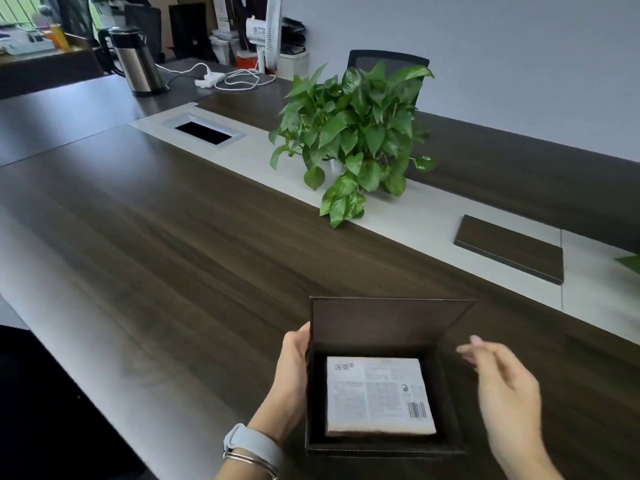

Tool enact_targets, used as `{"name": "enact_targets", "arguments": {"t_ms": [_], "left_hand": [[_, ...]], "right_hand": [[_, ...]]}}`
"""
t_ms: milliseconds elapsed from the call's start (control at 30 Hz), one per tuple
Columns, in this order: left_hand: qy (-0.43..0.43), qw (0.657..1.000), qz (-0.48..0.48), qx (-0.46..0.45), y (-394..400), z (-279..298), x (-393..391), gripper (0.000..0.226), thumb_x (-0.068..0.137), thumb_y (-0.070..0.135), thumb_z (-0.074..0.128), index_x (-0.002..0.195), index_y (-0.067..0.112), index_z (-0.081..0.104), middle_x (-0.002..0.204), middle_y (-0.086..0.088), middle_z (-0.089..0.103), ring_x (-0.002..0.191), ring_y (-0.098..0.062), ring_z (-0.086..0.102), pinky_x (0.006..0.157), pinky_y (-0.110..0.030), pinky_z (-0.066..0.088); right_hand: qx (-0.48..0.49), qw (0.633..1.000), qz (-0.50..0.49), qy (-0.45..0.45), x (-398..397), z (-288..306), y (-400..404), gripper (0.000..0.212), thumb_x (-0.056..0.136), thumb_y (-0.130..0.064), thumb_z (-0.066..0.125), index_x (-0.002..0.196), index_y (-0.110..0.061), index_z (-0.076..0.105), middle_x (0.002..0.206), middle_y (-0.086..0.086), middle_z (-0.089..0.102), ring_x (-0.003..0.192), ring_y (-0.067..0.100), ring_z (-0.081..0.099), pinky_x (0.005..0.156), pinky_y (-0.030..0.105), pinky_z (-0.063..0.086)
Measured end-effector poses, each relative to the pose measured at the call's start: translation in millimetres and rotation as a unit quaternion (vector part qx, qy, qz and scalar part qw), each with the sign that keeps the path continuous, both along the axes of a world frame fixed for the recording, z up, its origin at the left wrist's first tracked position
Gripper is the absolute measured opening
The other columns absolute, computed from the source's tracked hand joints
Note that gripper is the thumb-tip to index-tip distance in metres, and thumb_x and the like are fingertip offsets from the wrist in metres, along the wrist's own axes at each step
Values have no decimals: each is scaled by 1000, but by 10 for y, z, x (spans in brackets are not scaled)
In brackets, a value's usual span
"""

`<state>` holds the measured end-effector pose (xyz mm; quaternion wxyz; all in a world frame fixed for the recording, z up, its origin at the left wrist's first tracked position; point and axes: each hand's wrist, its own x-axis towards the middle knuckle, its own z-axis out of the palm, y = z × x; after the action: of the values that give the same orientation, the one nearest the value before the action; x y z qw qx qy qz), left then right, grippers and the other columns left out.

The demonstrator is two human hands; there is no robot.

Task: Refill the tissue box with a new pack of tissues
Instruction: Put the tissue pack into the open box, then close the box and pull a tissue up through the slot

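A dark square tissue box (450,400) stands on the table near the front edge, its hinged lid (388,323) raised upright at the back. Inside it lies a white pack of tissues (377,393), printed side and barcode facing up. My left hand (294,372) grips the box's left wall, thumb at the lid's left edge. To the right of the box, my right hand (502,382) hovers clear of it, fingers apart and holding nothing.
A leafy potted plant (356,133) stands on the pale centre strip of the dark wooden table (173,237). A dark flat panel (509,247) lies at the right, a cable opening (204,132) further back. A steel kettle (136,60) and white cables sit far left.
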<state>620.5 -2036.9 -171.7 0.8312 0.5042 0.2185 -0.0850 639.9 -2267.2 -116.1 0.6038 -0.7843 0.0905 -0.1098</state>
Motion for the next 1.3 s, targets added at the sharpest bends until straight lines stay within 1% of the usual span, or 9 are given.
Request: {"name": "enact_targets", "arguments": {"t_ms": [100,200,333,500,633,800,967,1133,1300], "left_hand": [[-17,1000,5,17,-36,14,-40,44,103,29,25,104,24,69,89,9,77,71,6,71,53,-8,51],[-3,999,-18,36,-43,66,-123,35,93,36,46,114,28,73,116,8,73,87,7,69,67,-6,51],[67,995,-51,60,42,30,-191,65,95,24,51,152,33,20,119,9,65,82,-3,71,64,-17,54],[70,984,-71,145,48,-32,-235,65,97,35,47,151,43,12,123,13,64,100,-3,66,80,-18,51],[41,982,-82,165,30,-71,-321,65,98,37,47,151,45,10,116,32,53,102,10,60,82,-12,50],[34,985,-64,155,1,-70,-312,65,98,27,51,151,39,16,108,32,54,87,15,63,71,-8,52],[55,990,-68,110,-63,-28,-307,36,95,32,54,130,23,57,107,4,77,94,-12,74,70,-25,58],[8,997,-5,76,-153,168,-8,65,77,66,56,133,33,55,137,8,60,127,-13,54,111,-43,38],[-74,990,24,120,-321,387,342,84,65,82,53,133,33,54,141,9,55,129,-10,51,114,-42,35]], "right_hand": [[275,944,-9,182,102,34,-215,52,94,-55,29,124,-24,58,140,0,51,133,22,41,110,39,23],[325,889,137,293,28,52,-196,81,80,-77,25,138,-25,46,145,-7,45,141,19,26,118,41,5],[218,905,200,305,-100,-21,-152,55,79,-61,47,128,-35,52,129,-16,59,119,7,50,109,30,24],[70,915,231,322,-140,-171,-167,56,95,-51,32,147,-40,14,154,-16,18,141,5,15,113,27,9],[39,916,251,310,-179,-341,-138,57,98,-41,35,148,-39,9,155,-16,20,136,3,26,115,28,19],[-14,936,221,273,-183,-438,-153,58,95,-33,49,147,-33,22,136,-18,45,114,0,47,93,18,36],[79,932,170,310,-138,-308,-125,32,88,-38,59,119,-28,62,100,-17,70,87,1,68,63,17,50],[150,954,96,240,-2,-33,-192,54,66,-62,62,111,-32,60,107,-21,62,94,-6,54,80,19,41],[114,976,43,181,132,47,-348,77,69,-68,52,137,-33,43,130,-11,50,125,14,45,105,39,35]]}}
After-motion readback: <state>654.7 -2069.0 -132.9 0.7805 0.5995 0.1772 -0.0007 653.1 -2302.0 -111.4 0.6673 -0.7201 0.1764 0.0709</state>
